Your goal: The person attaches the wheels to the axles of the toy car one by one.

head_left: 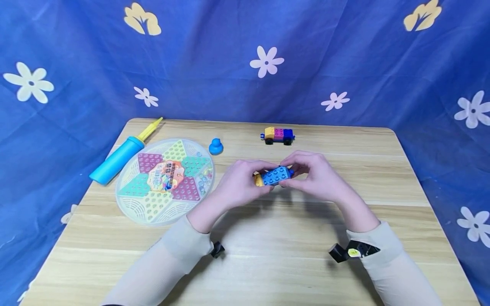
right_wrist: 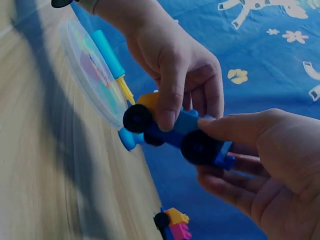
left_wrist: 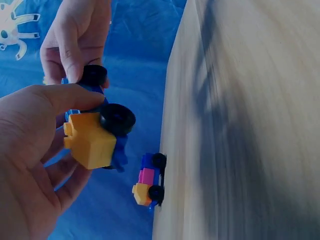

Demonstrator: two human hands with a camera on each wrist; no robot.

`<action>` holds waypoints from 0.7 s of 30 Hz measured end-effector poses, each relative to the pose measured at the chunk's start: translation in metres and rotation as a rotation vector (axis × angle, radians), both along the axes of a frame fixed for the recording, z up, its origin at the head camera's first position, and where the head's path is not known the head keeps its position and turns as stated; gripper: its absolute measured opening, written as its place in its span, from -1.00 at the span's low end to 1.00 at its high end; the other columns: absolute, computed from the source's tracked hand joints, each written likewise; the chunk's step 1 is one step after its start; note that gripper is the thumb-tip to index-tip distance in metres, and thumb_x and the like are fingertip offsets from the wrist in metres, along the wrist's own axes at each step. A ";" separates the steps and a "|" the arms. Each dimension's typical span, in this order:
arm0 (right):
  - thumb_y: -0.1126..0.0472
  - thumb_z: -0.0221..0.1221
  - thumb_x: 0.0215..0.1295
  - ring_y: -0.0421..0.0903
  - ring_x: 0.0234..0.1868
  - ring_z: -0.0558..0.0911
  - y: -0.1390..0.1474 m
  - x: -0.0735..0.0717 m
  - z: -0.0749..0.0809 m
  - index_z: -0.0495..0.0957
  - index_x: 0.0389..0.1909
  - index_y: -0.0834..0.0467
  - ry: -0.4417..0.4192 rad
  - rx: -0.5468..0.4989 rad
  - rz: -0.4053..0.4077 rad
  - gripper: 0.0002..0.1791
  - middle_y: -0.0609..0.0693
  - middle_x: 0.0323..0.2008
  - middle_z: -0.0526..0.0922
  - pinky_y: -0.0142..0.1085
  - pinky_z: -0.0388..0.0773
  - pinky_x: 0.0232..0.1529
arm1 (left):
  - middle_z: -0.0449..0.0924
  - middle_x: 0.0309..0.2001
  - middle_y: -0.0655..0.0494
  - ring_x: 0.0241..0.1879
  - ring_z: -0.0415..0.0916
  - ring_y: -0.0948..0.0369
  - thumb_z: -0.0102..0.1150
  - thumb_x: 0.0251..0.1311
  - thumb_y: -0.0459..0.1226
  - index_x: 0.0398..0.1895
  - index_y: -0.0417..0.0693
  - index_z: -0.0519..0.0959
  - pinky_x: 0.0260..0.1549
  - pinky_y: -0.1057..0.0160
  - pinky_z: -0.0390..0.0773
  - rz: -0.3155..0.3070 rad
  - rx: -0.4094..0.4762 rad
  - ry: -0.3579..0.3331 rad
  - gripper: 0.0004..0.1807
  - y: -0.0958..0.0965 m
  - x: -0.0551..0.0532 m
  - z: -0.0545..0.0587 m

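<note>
Both hands hold one toy car (head_left: 276,175) of building bricks above the table. It has a yellow brick (left_wrist: 92,140) at one end, light-blue studded bricks on top, a dark-blue base and black wheels (right_wrist: 199,147). My left hand (head_left: 242,180) grips the yellow end, thumb on the near side, fingers behind. At the other end, by the blue coupling, my right hand (head_left: 315,176) pinches the car between thumb and fingers. Behind them on the table stands a second brick car (head_left: 278,135) in yellow, pink and dark blue, with black wheels.
A round Chinese checkers board (head_left: 130,208) with a clear rim lies at the left of the wooden table (head_left: 268,263). Beside it is a blue pump (head_left: 116,161) with a yellow nozzle. A small blue knobbed piece (head_left: 216,147) stands right of the board. Blue flowered cloth (head_left: 214,63) hangs behind.
</note>
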State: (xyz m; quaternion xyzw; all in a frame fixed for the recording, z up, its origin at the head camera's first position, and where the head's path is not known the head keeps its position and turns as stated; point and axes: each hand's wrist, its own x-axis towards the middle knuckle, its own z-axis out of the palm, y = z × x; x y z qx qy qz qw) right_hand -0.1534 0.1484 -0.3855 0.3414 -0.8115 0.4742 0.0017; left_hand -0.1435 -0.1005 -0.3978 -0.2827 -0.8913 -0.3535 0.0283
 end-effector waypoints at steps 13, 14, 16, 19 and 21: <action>0.61 0.51 0.05 0.00 -0.19 0.71 0.011 -0.016 -0.023 0.71 -0.01 0.42 -0.196 -0.297 -0.094 -0.57 0.25 -0.12 0.67 -0.30 0.75 -0.12 | 0.70 0.16 0.27 0.11 0.63 0.24 0.60 0.20 -0.13 0.24 0.05 0.71 0.09 0.10 0.67 -0.011 0.273 -0.126 -0.48 -0.022 -0.021 -0.013; 0.60 0.52 0.05 0.01 -0.19 0.71 0.012 -0.018 -0.025 0.71 -0.01 0.42 -0.209 -0.296 -0.103 -0.57 0.25 -0.12 0.66 -0.29 0.75 -0.12 | 0.72 0.14 0.25 0.09 0.65 0.22 0.59 0.21 -0.14 0.22 0.01 0.72 0.08 0.08 0.68 -0.010 0.285 -0.138 -0.50 -0.023 -0.022 -0.015; 0.58 0.53 0.05 0.01 -0.18 0.71 0.012 -0.021 -0.030 0.71 -0.01 0.41 -0.228 -0.288 -0.115 -0.57 0.25 -0.11 0.66 -0.30 0.75 -0.12 | 0.73 0.13 0.21 0.08 0.67 0.18 0.58 0.24 -0.15 0.21 0.00 0.73 0.07 0.02 0.70 0.003 0.286 -0.154 -0.52 -0.023 -0.026 -0.018; 0.54 0.55 0.05 0.00 -0.18 0.72 0.014 -0.029 -0.038 0.72 -0.02 0.39 -0.233 -0.263 -0.139 -0.57 0.24 -0.12 0.67 -0.30 0.75 -0.14 | 0.73 0.14 0.14 0.09 0.69 0.11 0.55 0.27 -0.14 0.25 -0.01 0.72 0.08 -0.03 0.69 -0.001 0.255 -0.156 -0.51 -0.022 -0.035 -0.023; 0.49 0.56 0.07 0.01 -0.17 0.73 0.015 -0.036 -0.044 0.72 -0.03 0.38 -0.235 -0.232 -0.161 -0.59 0.23 -0.12 0.69 -0.31 0.75 -0.14 | 0.72 0.17 0.11 0.12 0.69 0.10 0.52 0.30 -0.11 0.27 0.00 0.70 0.10 0.01 0.69 -0.006 0.223 -0.158 -0.50 -0.021 -0.043 -0.027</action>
